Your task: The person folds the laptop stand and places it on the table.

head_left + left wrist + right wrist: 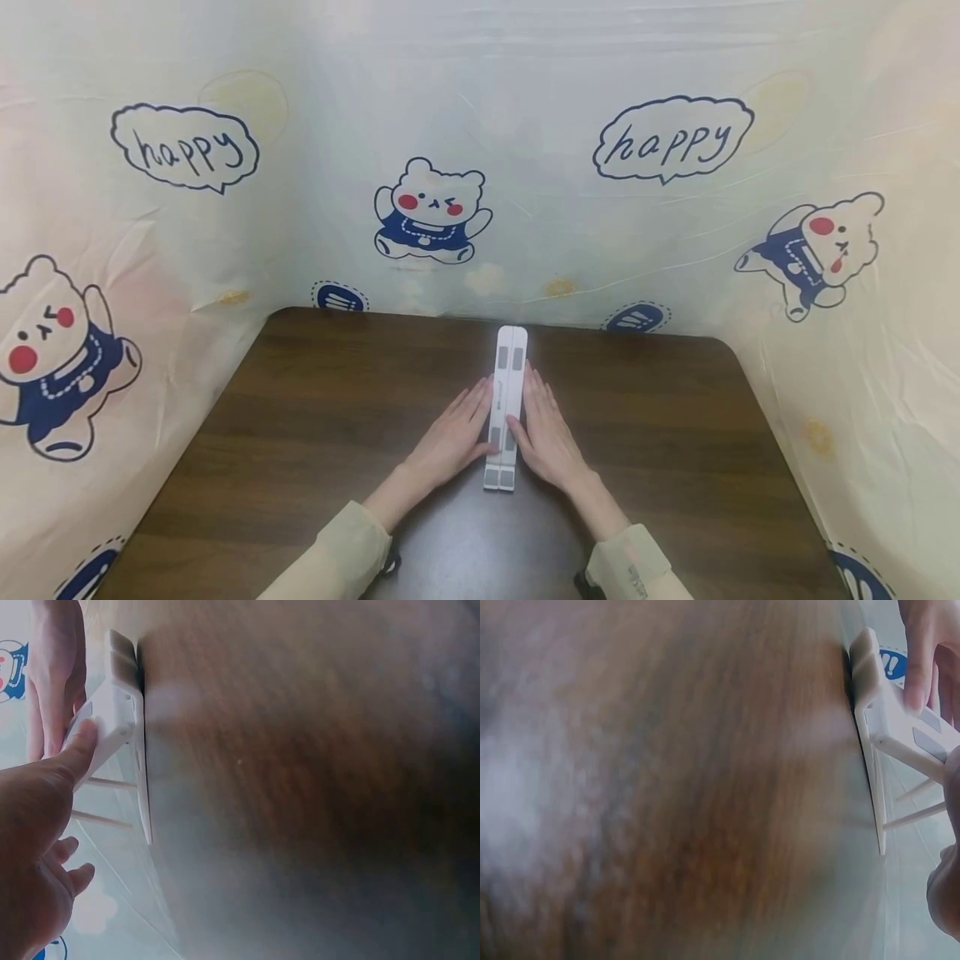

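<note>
1. Main thing: a white stand (pixel 501 404), approx. mid-table, lying lengthwise away from the person, near end toward the wrists, on the dark wood table (pixel 652 433).
2. L hand (pixel 450 437): on stand's left side. Fingers straight & close tog., tips at the side; L thumb (pixel 79 746) on top, per L wrist view. Not wrapped round anything.
3. R hand (pixel 551 437): mirrors it on the right side. Fingers straight, nearly tog.; R thumb (pixel 517 431) lies over the top face. R wrist view cuts most of this hand off, so can't tell how hard it presses.
4. Done, as far as shown: both halves of stand sit side by side, w/ just a thin seam betw. them; grey pads (pixel 518 358) face up in pairs.
5. Not done: upper bars (pixel 112 712) aren't flat. Wrist views show them sloping up off the base bars (pixel 140 780), w/ thin struts (pixel 112 783) spanning the gap.
6. My read: sideways closing looks abt. complete, height-wise folding only partway. Main bit left is prob. getting upper bars down onto base.
7. Base looks steady on table, no tilt that I can see. Far-end joints too small/hidden to judge.
</note>
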A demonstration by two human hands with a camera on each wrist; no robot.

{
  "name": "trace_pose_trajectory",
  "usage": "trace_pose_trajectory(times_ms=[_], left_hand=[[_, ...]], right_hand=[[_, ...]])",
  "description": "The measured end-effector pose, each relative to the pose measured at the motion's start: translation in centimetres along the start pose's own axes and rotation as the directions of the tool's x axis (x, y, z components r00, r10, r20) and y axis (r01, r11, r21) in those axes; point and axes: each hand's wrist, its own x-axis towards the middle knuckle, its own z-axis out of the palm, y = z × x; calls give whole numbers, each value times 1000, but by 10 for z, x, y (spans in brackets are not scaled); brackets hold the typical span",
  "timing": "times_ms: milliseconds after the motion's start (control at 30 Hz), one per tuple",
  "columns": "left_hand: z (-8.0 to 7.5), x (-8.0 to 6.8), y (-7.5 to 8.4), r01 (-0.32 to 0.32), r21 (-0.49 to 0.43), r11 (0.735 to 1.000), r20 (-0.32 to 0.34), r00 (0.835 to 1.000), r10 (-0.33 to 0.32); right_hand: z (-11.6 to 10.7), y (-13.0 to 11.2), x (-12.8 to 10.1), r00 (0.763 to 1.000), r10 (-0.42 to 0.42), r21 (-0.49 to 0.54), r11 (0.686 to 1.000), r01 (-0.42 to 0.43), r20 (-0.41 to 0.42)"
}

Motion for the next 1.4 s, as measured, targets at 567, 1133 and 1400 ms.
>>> trace_pose_trajectory(times_ms=[567,1133,1400], left_hand=[[-1,1,-2,-4,6,1000,24,1000,4],[-6,5,-9,1,-37,999,44,999,1],[-5,-11,-5,17,-30,999,126,992,-13]], right_hand=[[-6,-1,-2,1000,20,-57,998,-19,17],[-9,6,-4,999,-8,-46,999,5,-50],[-33,19,12,995,12,-60,998,-18,-99]])
